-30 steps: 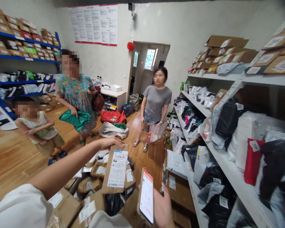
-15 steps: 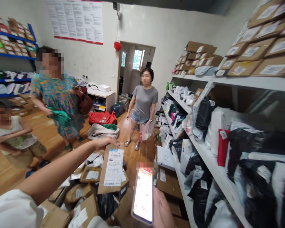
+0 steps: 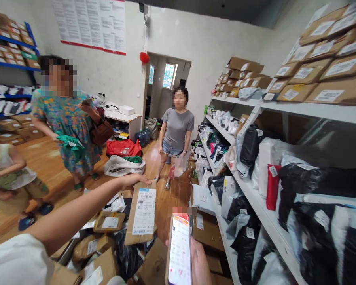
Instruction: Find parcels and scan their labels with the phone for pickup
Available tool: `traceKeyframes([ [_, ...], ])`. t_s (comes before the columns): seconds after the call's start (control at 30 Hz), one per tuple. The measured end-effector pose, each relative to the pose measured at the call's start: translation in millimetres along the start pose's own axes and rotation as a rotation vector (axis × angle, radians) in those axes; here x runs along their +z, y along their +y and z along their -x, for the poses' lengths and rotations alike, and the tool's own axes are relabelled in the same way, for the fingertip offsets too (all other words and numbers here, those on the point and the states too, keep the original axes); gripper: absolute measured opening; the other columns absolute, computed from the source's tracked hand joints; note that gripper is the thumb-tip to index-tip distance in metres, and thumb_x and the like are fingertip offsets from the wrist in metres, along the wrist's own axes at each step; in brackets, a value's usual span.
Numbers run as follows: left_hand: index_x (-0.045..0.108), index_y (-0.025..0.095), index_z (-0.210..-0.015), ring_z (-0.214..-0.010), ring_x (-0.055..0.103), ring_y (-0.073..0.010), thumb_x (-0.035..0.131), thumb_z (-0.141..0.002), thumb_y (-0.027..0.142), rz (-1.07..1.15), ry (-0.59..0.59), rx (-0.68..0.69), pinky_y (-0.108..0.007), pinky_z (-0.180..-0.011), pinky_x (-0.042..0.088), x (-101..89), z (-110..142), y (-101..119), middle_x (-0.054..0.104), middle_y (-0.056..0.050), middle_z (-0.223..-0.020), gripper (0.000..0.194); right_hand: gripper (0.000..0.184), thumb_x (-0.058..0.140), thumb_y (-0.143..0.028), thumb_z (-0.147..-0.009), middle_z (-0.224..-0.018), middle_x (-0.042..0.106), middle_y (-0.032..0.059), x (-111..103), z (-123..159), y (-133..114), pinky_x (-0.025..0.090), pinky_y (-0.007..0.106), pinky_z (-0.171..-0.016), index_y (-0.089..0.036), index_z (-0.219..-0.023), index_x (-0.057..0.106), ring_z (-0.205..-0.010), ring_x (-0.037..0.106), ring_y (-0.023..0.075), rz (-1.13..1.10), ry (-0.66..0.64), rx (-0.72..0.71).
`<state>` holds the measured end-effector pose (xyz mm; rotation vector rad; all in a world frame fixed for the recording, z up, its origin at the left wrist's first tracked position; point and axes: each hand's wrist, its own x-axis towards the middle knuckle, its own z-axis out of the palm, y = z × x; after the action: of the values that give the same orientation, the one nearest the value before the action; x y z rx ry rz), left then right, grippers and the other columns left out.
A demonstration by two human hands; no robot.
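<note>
My left hand (image 3: 135,180) reaches out from a white sleeve and grips the top edge of a brown cardboard parcel (image 3: 144,213). A white shipping label with a barcode faces me on its front. My right hand (image 3: 201,261) is wrapped round a smartphone (image 3: 179,251), held upright with its lit screen towards me. The screen has a red and orange top and small icons below; its text is too small to read. Beneath both hands lies a pile of parcels, among them a small taped box (image 3: 109,221) and black plastic bags.
Metal shelving (image 3: 267,225) full of bagged parcels and boxes runs along the right. A person in grey (image 3: 178,130) stands ahead with a clear bag. On the left are a person in a patterned dress (image 3: 68,118) and another person (image 3: 12,178). Red and white sacks lie on the floor.
The view has turned slightly right. More icons show on the phone screen. The parcel stays in my left hand, a little lower in the picture.
</note>
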<state>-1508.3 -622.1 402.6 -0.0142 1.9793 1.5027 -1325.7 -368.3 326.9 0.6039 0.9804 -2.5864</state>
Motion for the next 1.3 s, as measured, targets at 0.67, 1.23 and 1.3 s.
traceKeyframes([
  [0.67, 0.062, 0.016, -0.071, -0.065, 0.056, -0.0175, 0.081, -0.044, 0.053, 0.066, 0.112, -0.069, -0.03, -0.06, 0.042, -10.7, -38.1, -16.0, 0.062, -0.001, -0.067, 0.049, 0.075, 0.074, -0.068, -0.053, -0.08, 0.075, 0.0109, 109.5, 2.4, 25.4, 0.054, 0.036, -0.06, -0.014, -0.103, 0.059, -0.067, 0.07, 0.0277, 0.214, -0.074, -0.061],
  [1.23, 0.064, 0.016, -0.076, -0.066, 0.057, -0.0184, 0.083, -0.031, 0.054, 0.1, 0.05, -0.073, -0.028, -0.057, 0.042, -19.1, -46.7, -17.3, 0.064, -0.001, -0.067, 0.062, 0.065, 0.083, -0.054, -0.049, -0.081, 0.075, 0.0051, 109.2, -9.0, 27.5, 0.055, 0.034, -0.07, -0.017, -0.099, 0.063, -0.078, 0.07, 0.0237, 0.108, -0.001, -0.076],
  [1.3, 0.064, 0.016, -0.077, -0.067, 0.057, -0.0174, 0.084, -0.031, 0.054, 0.104, 0.047, -0.074, -0.028, -0.058, 0.043, -19.9, -47.2, -17.9, 0.064, -0.001, -0.069, 0.063, 0.059, 0.08, -0.052, -0.053, -0.08, 0.075, 0.0042, 110.1, -8.8, 26.9, 0.054, 0.035, -0.071, -0.018, -0.099, 0.062, -0.077, 0.069, 0.0235, 0.117, -0.02, -0.083],
])
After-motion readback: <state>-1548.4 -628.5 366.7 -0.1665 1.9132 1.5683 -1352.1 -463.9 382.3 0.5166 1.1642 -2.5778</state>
